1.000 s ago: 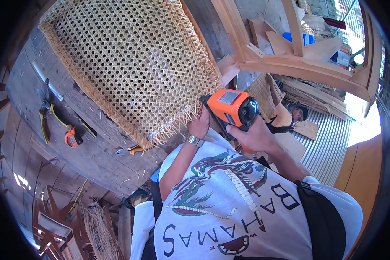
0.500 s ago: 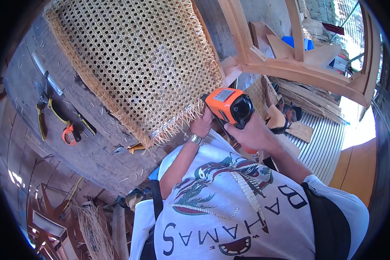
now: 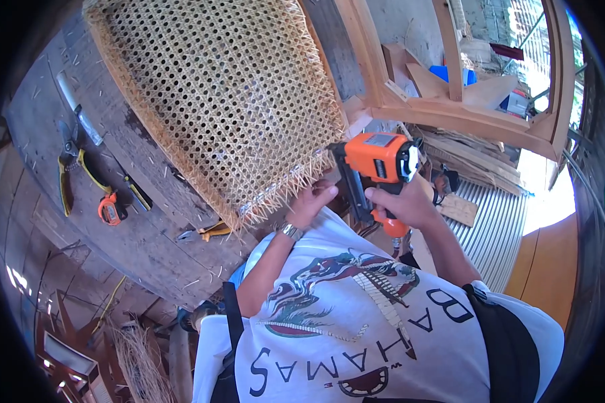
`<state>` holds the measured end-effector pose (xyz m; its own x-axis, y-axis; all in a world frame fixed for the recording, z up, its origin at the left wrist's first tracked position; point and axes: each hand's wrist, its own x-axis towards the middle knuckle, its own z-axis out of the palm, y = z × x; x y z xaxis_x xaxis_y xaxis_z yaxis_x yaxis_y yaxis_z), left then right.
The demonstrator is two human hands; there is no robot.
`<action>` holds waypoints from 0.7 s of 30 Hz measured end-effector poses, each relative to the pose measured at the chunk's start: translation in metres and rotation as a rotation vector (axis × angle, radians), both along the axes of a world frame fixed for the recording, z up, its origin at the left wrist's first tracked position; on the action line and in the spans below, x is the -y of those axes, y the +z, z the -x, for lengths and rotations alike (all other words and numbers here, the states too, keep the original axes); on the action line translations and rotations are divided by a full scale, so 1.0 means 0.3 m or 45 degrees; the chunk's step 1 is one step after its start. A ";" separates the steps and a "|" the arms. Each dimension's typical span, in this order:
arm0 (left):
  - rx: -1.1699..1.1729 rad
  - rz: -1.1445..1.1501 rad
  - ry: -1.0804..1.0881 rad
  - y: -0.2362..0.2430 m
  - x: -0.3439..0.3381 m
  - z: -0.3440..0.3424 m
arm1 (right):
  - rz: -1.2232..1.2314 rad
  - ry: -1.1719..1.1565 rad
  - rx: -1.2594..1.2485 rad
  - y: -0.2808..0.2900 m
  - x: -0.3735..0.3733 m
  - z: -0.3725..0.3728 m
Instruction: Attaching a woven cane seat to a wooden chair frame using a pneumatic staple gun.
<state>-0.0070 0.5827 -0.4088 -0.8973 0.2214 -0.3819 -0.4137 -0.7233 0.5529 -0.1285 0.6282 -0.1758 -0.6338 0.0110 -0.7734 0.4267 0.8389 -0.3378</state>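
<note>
Well, the bare right hand (image 3: 413, 203) is wrapped tight around the handle of a boxy orange and black nail gun (image 3: 378, 156), at 2 o'clock from the middle of the view. The gun's front tip is by the near right corner of a big straw-coloured panel of woven cane, full of small holes (image 3: 222, 101). That panel is at 11 o'clock, over a worn grey-brown wooden table (image 3: 161, 252). I can't tell if the tip touches the cane.

The bare left hand (image 3: 310, 203), wearing a silver metal wrist band (image 3: 292, 232), is near the middle, just beside the gun's dark lower part. Its thumb sticks out, but I can't tell if its fingers pinch a strand.

The worst thing might be a hurt finger. The left hand is close to the tip, so a slip or a squeeze too soon could do it. The messy fringe of pale, loose cane ends (image 3: 282, 191) could also snag on the gun or poke the skin. If the gun tilts, a nail could go in crooked or split the cane.

At 8 o'clock, metal pliers with orange-yellow handles (image 3: 214, 232) lie by the panel's corner, so a bump to the panel could push them. A person (image 3: 444, 185) is at 3 o'clock, partly hidden, so swinging the gun that way would be risky.
</note>
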 end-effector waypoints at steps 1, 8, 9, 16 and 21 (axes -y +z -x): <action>0.007 -0.026 0.017 -0.001 0.008 -0.011 | -0.007 0.005 -0.010 0.014 -0.005 0.001; 0.516 -0.237 0.143 0.138 0.103 0.048 | 0.027 -0.066 -0.012 0.029 -0.034 -0.019; 0.568 -0.281 0.179 0.155 0.104 0.057 | 0.033 -0.033 -0.035 0.021 -0.045 -0.030; 0.497 0.033 0.265 0.141 0.089 0.063 | 0.091 0.034 0.002 -0.020 -0.037 -0.060; 0.460 0.300 0.221 0.119 0.076 0.046 | 0.064 0.070 0.066 -0.046 -0.019 -0.064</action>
